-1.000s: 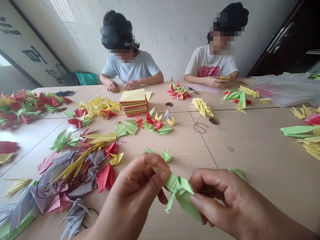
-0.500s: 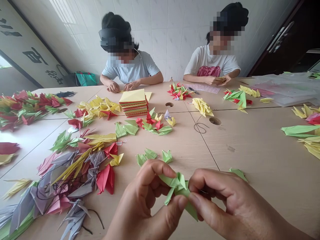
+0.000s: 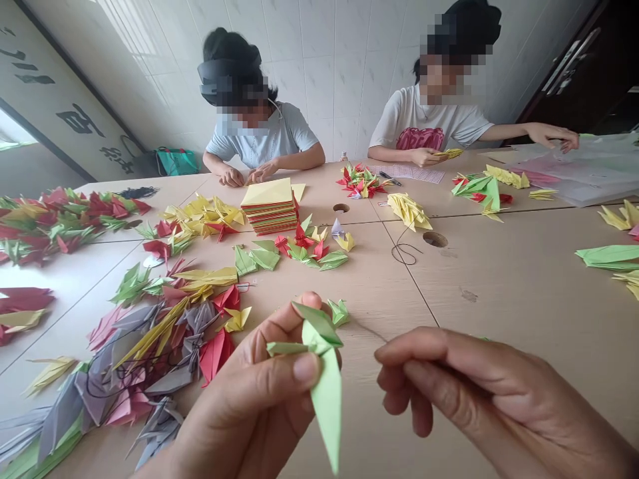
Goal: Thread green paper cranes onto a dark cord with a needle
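My left hand is closed on a light green folded paper crane, pinching it between thumb and fingers. One long point of the crane hangs down; other points stick out left and upward. Off to the right, my right hand is apart from the crane, thumb and forefinger pressed together. A thin thread runs from its fingertips towards the crane; where it ends is hidden. Just behind the held crane lies another green paper crane on the table.
Strung grey, pink and yellow cranes lie left. A stack of square paper stands mid-table, beside loose red and green cranes. Two people sit opposite. Clear plastic sheets lie far right; the table has round holes.
My right hand has come off the green crane and moved right. My left hand has turned the crane and shifted left. The person at right has stretched an arm towards the plastic sheets.
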Available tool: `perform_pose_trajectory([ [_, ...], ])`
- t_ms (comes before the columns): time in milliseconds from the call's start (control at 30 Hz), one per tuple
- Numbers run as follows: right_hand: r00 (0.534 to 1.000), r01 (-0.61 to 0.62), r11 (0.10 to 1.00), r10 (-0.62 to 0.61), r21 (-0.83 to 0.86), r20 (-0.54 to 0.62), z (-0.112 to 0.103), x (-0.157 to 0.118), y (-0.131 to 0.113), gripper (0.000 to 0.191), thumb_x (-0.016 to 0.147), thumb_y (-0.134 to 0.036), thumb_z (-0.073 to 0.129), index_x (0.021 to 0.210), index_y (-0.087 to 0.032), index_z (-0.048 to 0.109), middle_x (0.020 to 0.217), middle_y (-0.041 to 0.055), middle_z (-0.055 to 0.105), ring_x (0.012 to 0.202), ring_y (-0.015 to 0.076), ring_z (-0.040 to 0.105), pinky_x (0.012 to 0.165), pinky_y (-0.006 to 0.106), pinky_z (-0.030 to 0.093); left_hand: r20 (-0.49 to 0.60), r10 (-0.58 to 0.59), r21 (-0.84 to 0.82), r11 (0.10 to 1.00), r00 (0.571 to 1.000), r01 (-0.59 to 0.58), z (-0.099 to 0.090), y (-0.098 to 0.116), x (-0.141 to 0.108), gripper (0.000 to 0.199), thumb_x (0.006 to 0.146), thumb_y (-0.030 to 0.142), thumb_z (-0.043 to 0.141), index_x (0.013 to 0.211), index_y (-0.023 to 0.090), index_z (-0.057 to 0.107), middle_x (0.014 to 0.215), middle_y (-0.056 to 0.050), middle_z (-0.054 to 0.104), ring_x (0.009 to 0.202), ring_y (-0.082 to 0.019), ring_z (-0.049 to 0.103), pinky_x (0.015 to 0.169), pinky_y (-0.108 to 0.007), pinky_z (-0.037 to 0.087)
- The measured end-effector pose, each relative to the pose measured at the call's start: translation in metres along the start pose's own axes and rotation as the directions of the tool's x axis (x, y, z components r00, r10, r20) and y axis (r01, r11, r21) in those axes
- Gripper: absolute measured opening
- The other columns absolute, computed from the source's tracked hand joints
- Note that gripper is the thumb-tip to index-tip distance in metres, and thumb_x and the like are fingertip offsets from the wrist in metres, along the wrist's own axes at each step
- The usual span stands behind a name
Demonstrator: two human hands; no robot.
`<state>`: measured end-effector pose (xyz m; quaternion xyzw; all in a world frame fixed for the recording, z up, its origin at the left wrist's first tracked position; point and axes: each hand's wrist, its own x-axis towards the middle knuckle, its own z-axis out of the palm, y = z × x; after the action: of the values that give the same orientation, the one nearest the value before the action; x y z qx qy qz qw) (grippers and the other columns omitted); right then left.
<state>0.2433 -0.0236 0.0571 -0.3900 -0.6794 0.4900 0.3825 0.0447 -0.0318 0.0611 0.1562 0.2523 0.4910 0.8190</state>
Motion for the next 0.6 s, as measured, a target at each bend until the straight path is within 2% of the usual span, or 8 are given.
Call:
perform_pose_trajectory([
  [100,0.994,0.012,0.996,-0.003,0.085,-0.106,0.0014,-0.0029,0.0059,0.021,0.095,-0.024,0.049,0.108,-0.037,0.058,0.082,-0.0053,0.073,0.064,0.0078,0.068,0.052,0.01,0.054,0.076,0.0,-0.174,0.985,0.997,0.013,0.0007,0.0067,-0.0015,0.032,0.072,-0.001,0.068,0.1,0.014,0.063,0.084,-0.002,0.065,0.065,-0.006,0.063,0.061,-0.011,0.053],
  [200,0.996,0.042,0.999,-0.042,-0.002,-0.077,0.0018,-0.0035,0.0104,0.019,0.093,-0.025,0.053,0.105,-0.038,0.06,0.082,-0.0066,0.073,0.059,0.0066,0.066,0.047,0.008,0.051,0.077,0.033,-0.249,0.968,0.996,-0.013,0.003,0.0064,-0.0021,0.037,0.072,-0.002,0.066,0.104,0.015,0.059,0.09,-0.003,0.062,0.061,-0.006,0.062,0.054,-0.012,0.053],
  [367,0.984,0.165,0.968,-0.175,-0.186,-0.038,-0.0005,-0.0017,0.0106,0.014,0.087,-0.021,0.057,0.092,-0.034,0.059,0.069,-0.0108,0.07,0.048,0.0045,0.062,0.045,0.007,0.048,0.066,0.015,-0.269,0.963,0.998,0.004,0.0074,0.0037,-0.002,0.031,0.074,-0.002,0.063,0.1,0.014,0.058,0.083,-0.001,0.059,0.058,-0.005,0.061,0.052,-0.012,0.053],
  [500,0.971,0.224,0.948,-0.236,-0.225,-0.029,0.0012,-0.0015,0.0095,0.017,0.085,-0.015,0.057,0.09,-0.031,0.057,0.067,-0.0122,0.07,0.049,0.0034,0.063,0.046,0.005,0.047,0.082,-0.018,-0.238,0.971,0.996,0.037,0.0078,0.0027,-0.0026,0.027,0.076,0.001,0.061,0.101,0.011,0.06,0.086,-0.004,0.06,0.056,-0.005,0.061,0.052,-0.012,0.054],
  [600,0.969,0.233,0.945,-0.246,-0.231,-0.027,0.003,-0.0012,0.0095,0.02,0.083,-0.011,0.056,0.088,-0.03,0.057,0.065,-0.0129,0.068,0.05,0.0023,0.062,0.048,0.004,0.047,0.101,-0.031,-0.23,0.972,0.994,0.054,0.0064,0.0011,-0.0036,0.028,0.074,0.0,0.064,0.099,0.014,0.062,0.088,-0.004,0.061,0.057,-0.005,0.062,0.053,-0.012,0.054],
])
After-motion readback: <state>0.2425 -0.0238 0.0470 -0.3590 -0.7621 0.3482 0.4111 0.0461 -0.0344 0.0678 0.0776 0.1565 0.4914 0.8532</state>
